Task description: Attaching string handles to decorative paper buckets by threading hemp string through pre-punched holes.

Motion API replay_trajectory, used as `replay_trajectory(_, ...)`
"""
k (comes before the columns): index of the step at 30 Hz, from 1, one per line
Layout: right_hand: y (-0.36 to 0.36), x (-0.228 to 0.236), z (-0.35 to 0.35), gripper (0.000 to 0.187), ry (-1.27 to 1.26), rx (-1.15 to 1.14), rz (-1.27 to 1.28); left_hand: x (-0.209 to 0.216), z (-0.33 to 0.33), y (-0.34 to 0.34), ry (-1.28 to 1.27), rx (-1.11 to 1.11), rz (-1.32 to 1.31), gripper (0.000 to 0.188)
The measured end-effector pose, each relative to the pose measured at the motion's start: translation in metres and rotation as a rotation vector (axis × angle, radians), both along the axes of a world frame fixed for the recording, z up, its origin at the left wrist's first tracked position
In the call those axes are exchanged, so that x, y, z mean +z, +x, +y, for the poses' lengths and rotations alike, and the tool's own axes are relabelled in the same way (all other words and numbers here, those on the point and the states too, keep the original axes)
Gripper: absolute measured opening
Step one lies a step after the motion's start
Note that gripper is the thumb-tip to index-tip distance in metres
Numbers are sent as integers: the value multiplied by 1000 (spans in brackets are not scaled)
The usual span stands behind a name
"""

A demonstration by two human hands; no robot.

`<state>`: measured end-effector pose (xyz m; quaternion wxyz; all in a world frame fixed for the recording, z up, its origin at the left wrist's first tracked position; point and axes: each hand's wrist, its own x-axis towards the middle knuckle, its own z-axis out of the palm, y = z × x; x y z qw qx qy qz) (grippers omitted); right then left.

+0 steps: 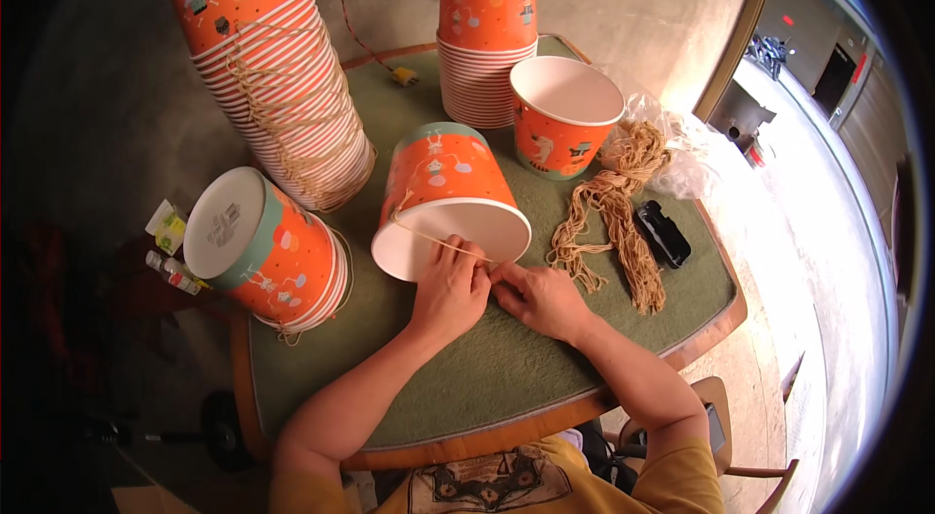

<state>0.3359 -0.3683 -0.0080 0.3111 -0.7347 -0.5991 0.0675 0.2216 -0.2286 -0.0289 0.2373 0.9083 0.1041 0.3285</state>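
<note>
An orange paper bucket (448,168) with a green base band lies on its side in front of me, its white mouth facing me. Tan string (421,233) crosses the open mouth from the rim's left side toward my hands. My left hand (451,290) is at the lower rim, fingers bent over the string at the opening. Beside it, my right hand (541,300) pinches the string near the rim's right side, thumb and forefinger together. The fingertips partly hide the string there.
A string-wrapped bucket stack (282,86) leans at left, beside a shorter tilted stack (292,256). Behind stand another stack (487,37) and a single upright bucket (560,129). A tan string bundle (623,212) and a black tray (663,234) lie right on the green-topped table (467,387).
</note>
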Motion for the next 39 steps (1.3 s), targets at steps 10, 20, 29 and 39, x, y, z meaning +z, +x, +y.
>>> replay_trajectory(10,2,-3,0,17,0,17,-5,0,-2,0,26,15,42,19)
replay_trajectory(20,0,1,0,16,-34,0,-3,-3,1,1,18,1,11,17)
replay_trajectory(29,0,-1,-2,18,-11,-20,86,-3,2,1,11,-27,-11,17)
replay_trajectory(39,2,-1,-3,19,30,-45,12,-2,6,-1,-39,-80,-7,21)
